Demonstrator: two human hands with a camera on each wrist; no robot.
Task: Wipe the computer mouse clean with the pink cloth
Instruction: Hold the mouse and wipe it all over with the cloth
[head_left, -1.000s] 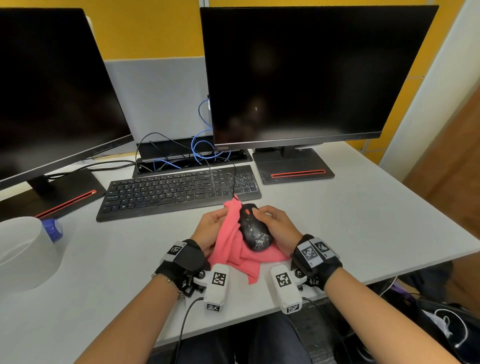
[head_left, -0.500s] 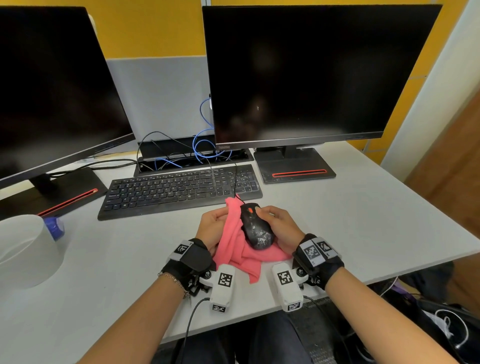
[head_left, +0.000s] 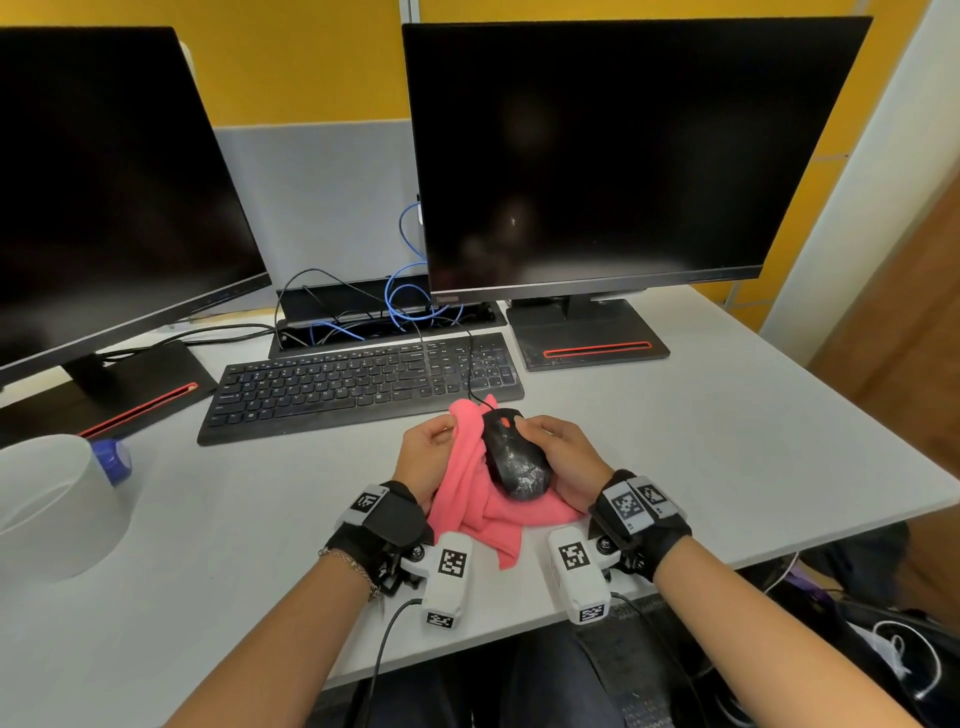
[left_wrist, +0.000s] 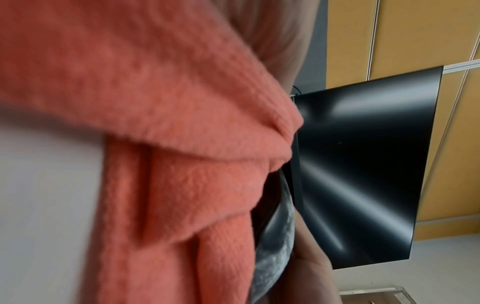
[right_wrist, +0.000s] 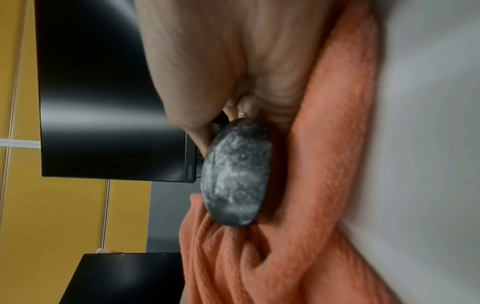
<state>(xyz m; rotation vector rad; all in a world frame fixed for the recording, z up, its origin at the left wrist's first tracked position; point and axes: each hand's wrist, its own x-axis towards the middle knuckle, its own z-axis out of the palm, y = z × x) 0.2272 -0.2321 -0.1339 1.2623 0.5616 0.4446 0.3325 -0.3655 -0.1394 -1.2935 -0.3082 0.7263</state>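
Note:
A black wired mouse (head_left: 514, 456) with a red wheel and whitish smears on its back lies on the bunched pink cloth (head_left: 478, 512) near the desk's front edge. My right hand (head_left: 558, 454) grips the mouse along its right side, thumb near the front. My left hand (head_left: 426, 452) holds a fold of the cloth against the mouse's left side. In the right wrist view the smeared mouse (right_wrist: 235, 174) sits between my palm and the cloth (right_wrist: 332, 185). The left wrist view is mostly filled by the cloth (left_wrist: 168, 144), with an edge of the mouse (left_wrist: 275, 242) behind it.
A black keyboard (head_left: 358, 387) lies just behind the hands, and the mouse cable runs over it. Two dark monitors (head_left: 613, 156) stand at the back on red-striped bases. A white container (head_left: 52, 509) with a blue cap sits at the left. The desk's front edge (head_left: 779, 551) is close to my wrists.
The hands, cloth and mouse stay in nearly the same spot. The left hand's fold of cloth has shifted slightly along the mouse's left side.

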